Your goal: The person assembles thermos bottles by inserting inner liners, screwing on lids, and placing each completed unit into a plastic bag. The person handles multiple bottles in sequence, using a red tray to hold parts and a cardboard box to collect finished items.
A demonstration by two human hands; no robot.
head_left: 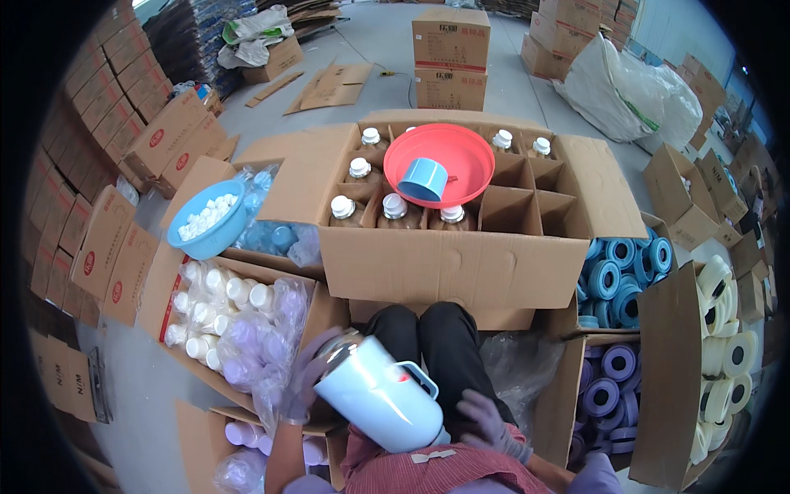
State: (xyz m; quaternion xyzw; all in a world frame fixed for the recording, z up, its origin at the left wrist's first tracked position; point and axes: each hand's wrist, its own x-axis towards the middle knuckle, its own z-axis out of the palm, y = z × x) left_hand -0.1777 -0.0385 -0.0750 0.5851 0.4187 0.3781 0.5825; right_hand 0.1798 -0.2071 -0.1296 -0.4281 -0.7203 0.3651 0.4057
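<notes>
"What was nearest?"

"A light-blue jug (pixel 383 405), tilted across the person's dark-trousered lap (pixel 451 339), its handle to the right and its metal-rimmed end up toward the left."

"And the hands?"

"The left hand (pixel 308 377), in a purplish glove, had its grip clamped about that metal end. The right hand (pixel 496 428), gloved alike and blurred, hung near the jug's lower end with its grip apart."

"What stood beside the lap?"

"On the left, a carton (pixel 329 319) with white pieces (pixel 218 280) and bagged lilac ones (pixel 247 350). On the right, boxed purple rings (pixel 615 397), then cream rings (pixel 714 358); blue rings (pixel 627 298) sat behind the purple."

"Past the knees?"

"A divided carton (pixel 448 267) with white-capped bottles (pixel 396 207) in some compartments. A red basin (pixel 471 156) rested on top, a light-blue cup (pixel 421 179) inside it. To the left, a blue basin (pixel 183 237) held small white bits (pixel 210 216)."

"Farther off?"

"Flattened cardboard (pixel 333 86) lay on the grey floor (pixel 265 123). Closed cartons (pixel 452 45) stood stacked, and a white sack (pixel 613 86) slumped to their right."
</notes>
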